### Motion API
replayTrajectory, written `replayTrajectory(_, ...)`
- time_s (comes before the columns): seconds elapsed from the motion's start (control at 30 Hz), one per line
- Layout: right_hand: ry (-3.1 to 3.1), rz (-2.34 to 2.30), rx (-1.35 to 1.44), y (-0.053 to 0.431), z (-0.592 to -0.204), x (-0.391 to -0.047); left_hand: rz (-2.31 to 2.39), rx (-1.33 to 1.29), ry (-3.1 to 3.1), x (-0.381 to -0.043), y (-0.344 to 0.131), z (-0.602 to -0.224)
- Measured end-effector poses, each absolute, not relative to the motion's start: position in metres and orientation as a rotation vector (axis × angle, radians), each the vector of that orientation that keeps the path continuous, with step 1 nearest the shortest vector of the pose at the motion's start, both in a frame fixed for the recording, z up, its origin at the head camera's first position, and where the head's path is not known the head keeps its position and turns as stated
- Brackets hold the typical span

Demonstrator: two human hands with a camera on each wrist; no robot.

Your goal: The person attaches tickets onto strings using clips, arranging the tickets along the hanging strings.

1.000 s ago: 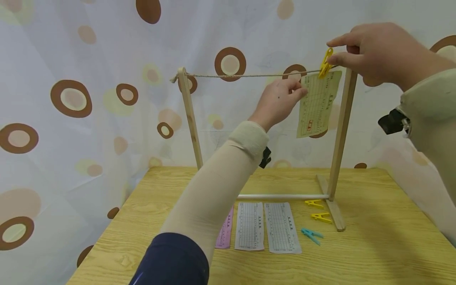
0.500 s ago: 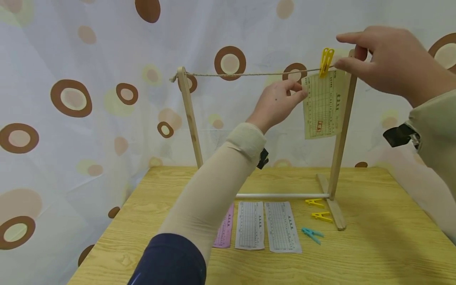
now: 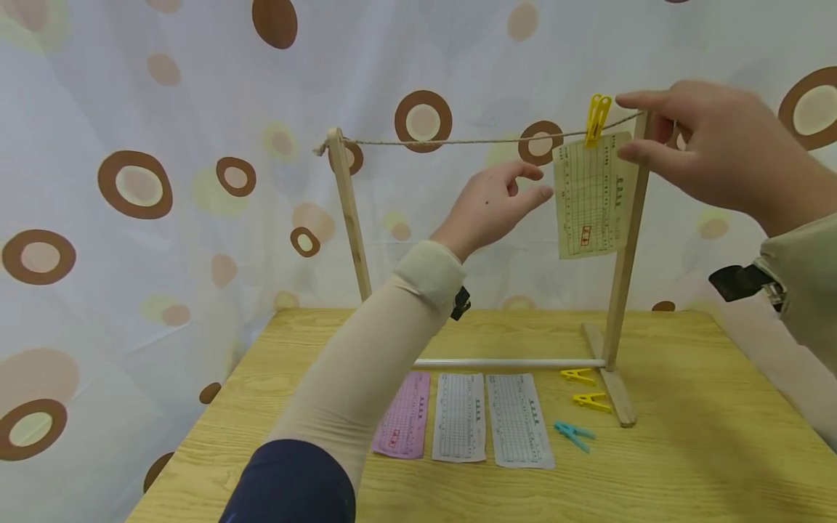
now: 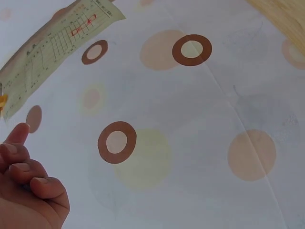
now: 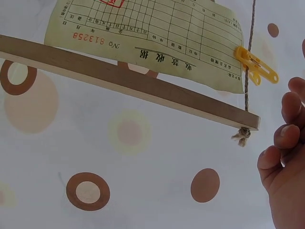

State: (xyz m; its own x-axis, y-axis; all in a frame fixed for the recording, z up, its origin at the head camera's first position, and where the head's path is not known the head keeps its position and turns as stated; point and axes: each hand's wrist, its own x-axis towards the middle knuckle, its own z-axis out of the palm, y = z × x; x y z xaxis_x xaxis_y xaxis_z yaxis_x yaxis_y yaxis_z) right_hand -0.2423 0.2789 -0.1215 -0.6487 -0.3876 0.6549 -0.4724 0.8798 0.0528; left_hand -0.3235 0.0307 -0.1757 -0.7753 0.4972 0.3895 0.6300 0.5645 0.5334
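Observation:
A yellow clothespin [image 3: 597, 120] clips a pale yellow receipt slip [image 3: 591, 196] to the rope [image 3: 458, 142] near the frame's right post. My left hand [image 3: 493, 207] is just left of the slip, thumb and forefinger apart, holding nothing. To the right of the clothespin is my right hand [image 3: 716, 149], its thumb and forefinger spread and its other fingers loosely curled. In the right wrist view the clothespin [image 5: 257, 64] grips both rope and slip, apart from the fingers [image 5: 288, 136]. The left wrist view has the slip [image 4: 57, 47] hanging beyond my fingertips.
On the table [image 3: 693, 436] lie a pink slip [image 3: 407, 418], partly behind my left arm, and two white slips [image 3: 459, 418]. Two yellow clothespins [image 3: 591, 401] and a blue clothespin [image 3: 574, 434] lie by the wooden post's foot [image 3: 617, 399]. A patterned curtain hangs behind.
My right hand has let go of the yellow clothespin and moved right and down. My left hand has come off the slip's edge and drawn back left. The slip hangs from the rope.

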Motion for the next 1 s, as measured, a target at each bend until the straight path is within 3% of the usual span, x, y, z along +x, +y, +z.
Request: replayTrajectory(1.0,-2.392,0.181,0.701,0.280,-0.179,-0.228,-0.759,-1.135,-2.575,-0.304,-0.027,-0.209)
